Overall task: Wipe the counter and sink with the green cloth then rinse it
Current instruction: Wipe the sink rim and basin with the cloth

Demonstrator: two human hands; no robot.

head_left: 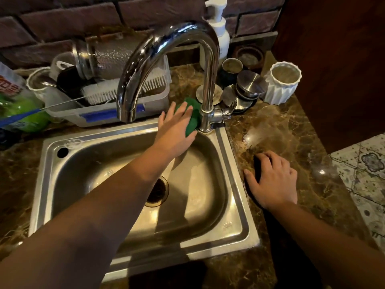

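My left hand (177, 128) lies flat on the green cloth (194, 114), pressing it against the sink's back rim just left of the chrome tap (206, 80). Most of the cloth is hidden under my fingers. The steel sink (237, 197) is dry, and no water runs from the spout. My right hand (273, 180) rests palm down on the brown marble counter (291, 130) to the right of the sink, fingers spread, holding nothing.
A clear tub (108, 113) with a brush and dishes stands behind the sink on the left, beside a green bottle (25, 115). Right of the tap are metal cups, a steel stopper (250, 84), a white ribbed cup (283, 82) and a soap pump (218, 32).
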